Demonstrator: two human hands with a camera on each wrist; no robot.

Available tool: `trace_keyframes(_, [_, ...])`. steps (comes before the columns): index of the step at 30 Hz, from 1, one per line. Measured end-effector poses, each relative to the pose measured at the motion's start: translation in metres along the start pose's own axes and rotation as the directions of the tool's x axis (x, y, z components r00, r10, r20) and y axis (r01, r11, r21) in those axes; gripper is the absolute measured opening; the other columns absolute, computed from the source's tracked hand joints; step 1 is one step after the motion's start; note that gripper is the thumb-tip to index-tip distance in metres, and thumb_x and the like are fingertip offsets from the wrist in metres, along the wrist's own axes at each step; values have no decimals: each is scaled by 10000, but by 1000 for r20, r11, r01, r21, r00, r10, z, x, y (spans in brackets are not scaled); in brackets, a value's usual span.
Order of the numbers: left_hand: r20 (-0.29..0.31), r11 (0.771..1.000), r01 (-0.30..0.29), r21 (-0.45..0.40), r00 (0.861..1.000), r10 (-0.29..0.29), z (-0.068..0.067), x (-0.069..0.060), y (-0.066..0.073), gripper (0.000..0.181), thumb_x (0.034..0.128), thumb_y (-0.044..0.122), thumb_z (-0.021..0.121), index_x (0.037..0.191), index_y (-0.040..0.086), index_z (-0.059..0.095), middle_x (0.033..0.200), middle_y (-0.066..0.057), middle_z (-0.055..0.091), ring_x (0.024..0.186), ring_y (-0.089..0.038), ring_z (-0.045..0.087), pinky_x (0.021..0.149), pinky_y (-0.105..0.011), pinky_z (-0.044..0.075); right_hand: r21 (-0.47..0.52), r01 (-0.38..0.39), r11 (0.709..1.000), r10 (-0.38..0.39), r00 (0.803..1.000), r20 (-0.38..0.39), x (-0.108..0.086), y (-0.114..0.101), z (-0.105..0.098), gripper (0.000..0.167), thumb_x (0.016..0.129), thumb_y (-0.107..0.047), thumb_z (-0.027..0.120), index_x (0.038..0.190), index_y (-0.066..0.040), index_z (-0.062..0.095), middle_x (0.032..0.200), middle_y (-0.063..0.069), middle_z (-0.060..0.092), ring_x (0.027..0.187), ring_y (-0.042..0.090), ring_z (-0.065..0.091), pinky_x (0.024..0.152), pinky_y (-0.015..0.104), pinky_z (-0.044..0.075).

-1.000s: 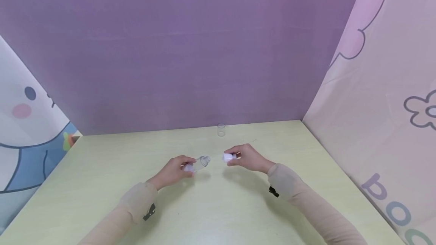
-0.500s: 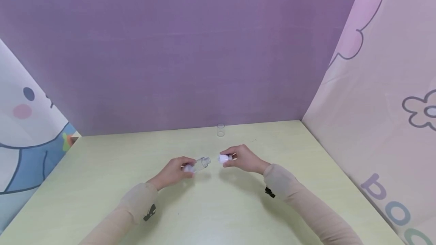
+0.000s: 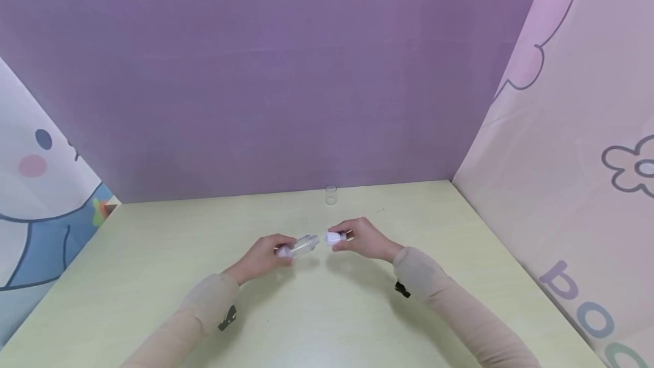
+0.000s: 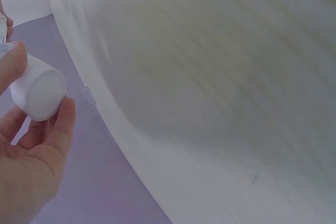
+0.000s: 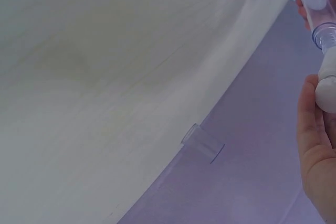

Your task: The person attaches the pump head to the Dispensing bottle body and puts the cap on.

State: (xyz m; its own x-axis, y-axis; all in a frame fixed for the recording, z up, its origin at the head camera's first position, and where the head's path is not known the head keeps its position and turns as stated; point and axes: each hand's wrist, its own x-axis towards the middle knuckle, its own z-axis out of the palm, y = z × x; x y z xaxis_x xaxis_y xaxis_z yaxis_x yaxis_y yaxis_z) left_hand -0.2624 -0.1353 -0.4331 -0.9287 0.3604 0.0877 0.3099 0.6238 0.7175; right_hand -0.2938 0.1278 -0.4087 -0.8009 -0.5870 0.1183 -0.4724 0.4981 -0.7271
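A clear bottle [image 3: 304,246] with a white base is pinched at its base by the left hand [image 3: 261,256], its open neck tilted up and to the right. The right hand [image 3: 369,239] pinches a white pump top [image 3: 334,238] by thumb and fingers, its end just right of the bottle's mouth. In the left wrist view the white base [image 4: 44,92] is between thumb and fingers. The right wrist view shows the white top [image 5: 328,90] in line with the bottle neck [image 5: 326,36]; whether they touch I cannot tell.
A clear cylindrical cap [image 3: 331,195] stands near the back edge of the pale table [image 3: 306,317]. Behind is a purple wall panel [image 3: 286,84], with printed cloth walls at left and right.
The right hand has moved left with the white top, closing most of the gap to the bottle. The left hand and bottle have shifted slightly to the right.
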Motion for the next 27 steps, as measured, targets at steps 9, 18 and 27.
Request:
trace_keyframes(9, [-17, 999, 28, -38, 999, -28, 3, 1, 2, 420, 747, 97, 735, 1149, 61, 619, 1137, -109, 615, 979, -237, 576, 807, -353, 503, -1, 5, 1000, -5, 1000, -2, -1, -3, 1, 393, 770, -155, 728, 1133, -33, 636, 1062, 73, 664, 832, 100, 587, 737, 192, 504])
trace_keyframes(18, [-20, 997, 28, -70, 999, -29, 4, 2, -1, 412, 742, 120, 745, 1134, 81, 628, 1141, -102, 610, 980, -241, 573, 818, -364, 502, -1, -1, 1000, 1, 1000, 0, 0, -5, 1, 390, 771, -145, 728, 1131, -28, 636, 1062, 80, 663, 831, 105, 586, 722, 188, 505])
trace_keyframes(27, [-5, 997, 24, -68, 1000, -24, 2, 1, 3, 421, 751, 127, 740, 1151, 80, 620, 1140, -98, 609, 990, -238, 570, 841, -383, 496, -11, 5, 1000, -5, 1000, 2, 2, -5, 2, 392, 770, -151, 730, 1131, -31, 637, 1068, 78, 663, 833, 99, 584, 727, 180, 505])
